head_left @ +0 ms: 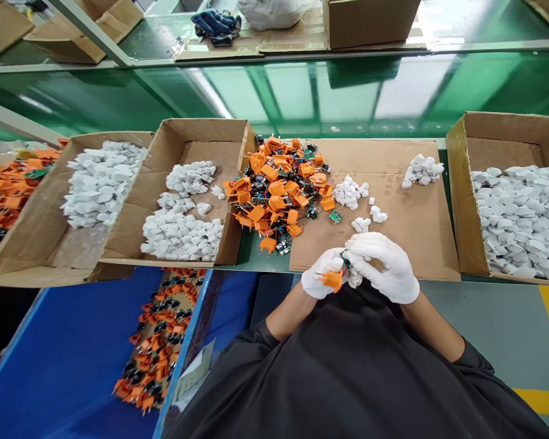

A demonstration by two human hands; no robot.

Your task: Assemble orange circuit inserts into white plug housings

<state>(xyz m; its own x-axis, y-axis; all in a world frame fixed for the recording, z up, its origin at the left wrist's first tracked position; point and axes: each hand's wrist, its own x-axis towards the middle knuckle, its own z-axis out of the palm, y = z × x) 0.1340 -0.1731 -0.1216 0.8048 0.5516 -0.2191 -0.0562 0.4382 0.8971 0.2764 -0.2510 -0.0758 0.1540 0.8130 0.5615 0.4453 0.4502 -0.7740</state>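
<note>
My left hand (321, 275), in a white glove, is closed around an orange plug housing (332, 280) with a small dark circuit board (346, 261) beside it. Close against it, my gloved right hand (384, 266) has its fingertips pinched together at the board; whatever sits between them is hidden by the glove. Just beyond the hands, small white pieces (361, 225) lie on a flat cardboard sheet (416, 238). A heap of orange plug housings with circuit boards (274, 183) lies to the left of that sheet. One loose green board (335, 216) rests near the heap.
White pieces fill parts of the left cardboard box (169, 131), the far-left box (13, 259) and the right box (460, 195). A blue bin (73, 341) with more orange plugs stands below the table. Dark blue gloves (217, 25) lie on the shelf behind.
</note>
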